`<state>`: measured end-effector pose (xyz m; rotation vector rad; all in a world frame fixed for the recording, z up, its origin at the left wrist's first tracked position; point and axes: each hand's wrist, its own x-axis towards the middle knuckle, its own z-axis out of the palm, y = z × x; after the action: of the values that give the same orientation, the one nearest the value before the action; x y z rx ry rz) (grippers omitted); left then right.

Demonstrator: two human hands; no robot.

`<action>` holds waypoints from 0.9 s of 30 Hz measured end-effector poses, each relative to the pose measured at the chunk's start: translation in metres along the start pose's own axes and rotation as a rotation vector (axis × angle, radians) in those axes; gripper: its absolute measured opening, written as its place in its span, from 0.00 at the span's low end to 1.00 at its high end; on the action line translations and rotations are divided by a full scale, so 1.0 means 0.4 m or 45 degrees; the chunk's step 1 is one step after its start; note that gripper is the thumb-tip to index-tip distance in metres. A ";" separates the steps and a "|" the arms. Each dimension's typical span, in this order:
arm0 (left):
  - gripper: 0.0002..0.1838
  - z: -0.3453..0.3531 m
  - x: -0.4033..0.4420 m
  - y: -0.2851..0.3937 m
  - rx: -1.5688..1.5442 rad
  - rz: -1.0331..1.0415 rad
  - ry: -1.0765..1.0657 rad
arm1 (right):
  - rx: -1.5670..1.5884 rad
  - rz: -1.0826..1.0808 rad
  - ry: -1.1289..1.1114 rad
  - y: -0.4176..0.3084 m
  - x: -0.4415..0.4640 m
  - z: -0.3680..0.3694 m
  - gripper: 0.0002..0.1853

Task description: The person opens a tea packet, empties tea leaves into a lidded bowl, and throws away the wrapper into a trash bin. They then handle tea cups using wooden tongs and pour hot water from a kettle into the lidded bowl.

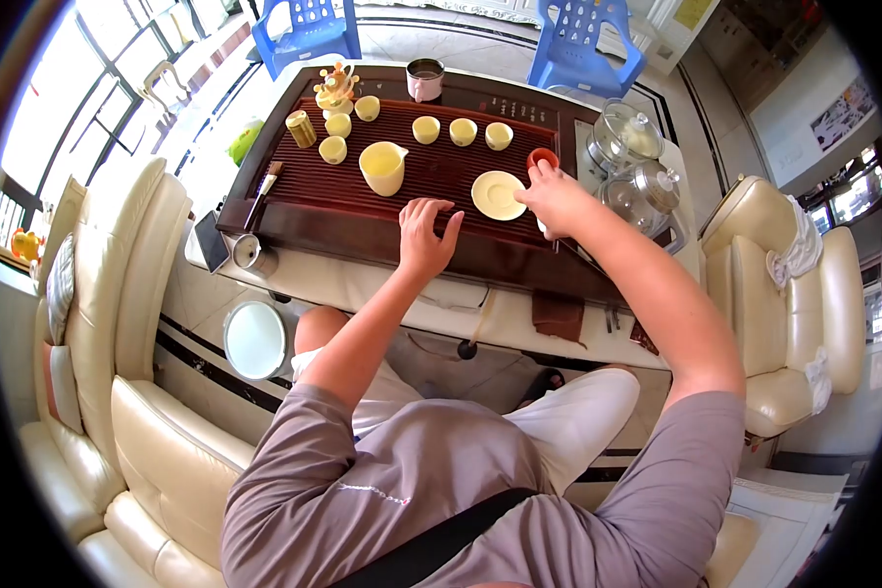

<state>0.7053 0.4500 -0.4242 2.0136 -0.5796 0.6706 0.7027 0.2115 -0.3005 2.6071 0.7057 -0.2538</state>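
My left hand is over the front edge of the dark wooden tea tray, holding nothing, with its thumb apart from the fingers. Nearest to it stands a pale yellow pitcher with a spout and yellowish liquid in it. On the tray's right side my right hand reaches down with its fingers closed together. Its fingertips are at a small red round vessel, partly hidden behind them. Beside that hand lies a pale yellow saucer. Something white shows under the palm; its kind is hidden.
Several small yellow cups stand on the tray, near a teapot-like figurine and a gold canister. A pink-and-white mug is at the back. Glass kettles stand right. A brush, phone and brown cloth lie around.
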 end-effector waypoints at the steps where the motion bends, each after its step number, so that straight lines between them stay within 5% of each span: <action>1: 0.11 0.000 0.001 0.001 0.010 -0.004 0.004 | 0.020 0.022 0.052 0.000 -0.002 -0.004 0.35; 27: 0.11 -0.004 0.004 0.008 -0.016 0.000 0.013 | 0.089 0.046 -0.020 -0.018 -0.007 -0.023 0.36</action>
<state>0.7043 0.4497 -0.4205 1.9973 -0.5761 0.6755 0.6971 0.2200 -0.2941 2.6787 0.6545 -0.2925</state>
